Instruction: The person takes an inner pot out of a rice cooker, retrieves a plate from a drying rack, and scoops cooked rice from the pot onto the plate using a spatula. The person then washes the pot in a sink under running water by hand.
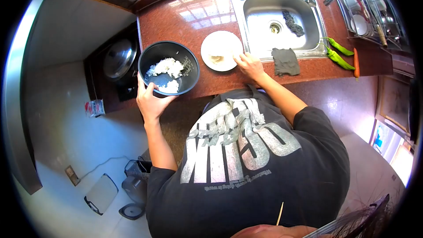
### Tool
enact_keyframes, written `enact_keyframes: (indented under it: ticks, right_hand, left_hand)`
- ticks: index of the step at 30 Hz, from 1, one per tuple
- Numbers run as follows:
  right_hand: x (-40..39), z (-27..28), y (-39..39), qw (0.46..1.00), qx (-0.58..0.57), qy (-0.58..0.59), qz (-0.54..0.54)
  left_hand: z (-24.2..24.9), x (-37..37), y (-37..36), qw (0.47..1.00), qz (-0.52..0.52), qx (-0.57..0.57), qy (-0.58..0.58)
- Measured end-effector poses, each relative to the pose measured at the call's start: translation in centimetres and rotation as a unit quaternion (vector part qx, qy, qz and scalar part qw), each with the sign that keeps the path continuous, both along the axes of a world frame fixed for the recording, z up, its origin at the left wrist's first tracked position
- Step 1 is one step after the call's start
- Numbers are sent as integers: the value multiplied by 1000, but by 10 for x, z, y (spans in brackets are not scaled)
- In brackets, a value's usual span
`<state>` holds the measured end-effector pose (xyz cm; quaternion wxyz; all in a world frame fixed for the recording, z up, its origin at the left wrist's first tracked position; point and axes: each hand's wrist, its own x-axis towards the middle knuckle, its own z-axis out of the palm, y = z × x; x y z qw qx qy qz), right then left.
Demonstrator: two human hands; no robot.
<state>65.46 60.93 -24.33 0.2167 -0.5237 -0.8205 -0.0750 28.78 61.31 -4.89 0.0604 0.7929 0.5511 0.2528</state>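
Observation:
My left hand (152,101) grips the near left rim of a dark round pot (191,77), thumb over the edge. White clumps that look like cooked rice (169,67) lie inside the pot. To the right of the pot, a white plate (222,40) rests on the red-brown counter, with a little pale food near its middle. My right hand (250,65) pinches the plate's right edge with its fingers closed. A dark folded cloth (286,61) lies at the sink's front edge, right of my right hand.
A steel sink (260,13) with a dark scrubber (293,24) is behind the cloth. Green peppers (339,58) and a carrot (356,63) lie at the right. Beyond them stands a dish rack (363,15). A stove with a glass lid (120,59) is at the left.

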Motion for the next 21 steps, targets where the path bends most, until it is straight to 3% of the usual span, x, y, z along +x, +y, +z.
enact_keyframes:
  ticks: [9, 13, 16, 21]
  right_hand:
    - [6, 9, 1, 1000, 7, -22, -3]
    - [-2, 67, 4, 994, -5, 104, -44]
    - [-21, 105, 18, 982, 3, 181, 49]
    - [-70, 110, 63, 982, 5, -17, 187]
  left_hand:
    - [-17, -12, -16, 999, 21, -33, -31]
    - [-15, -15, -19, 1000, -1, -18, -26]
    - [-9, -14, -17, 1000, -30, -5, -3]
    - [13, 0, -9, 994, -106, -16, 24]
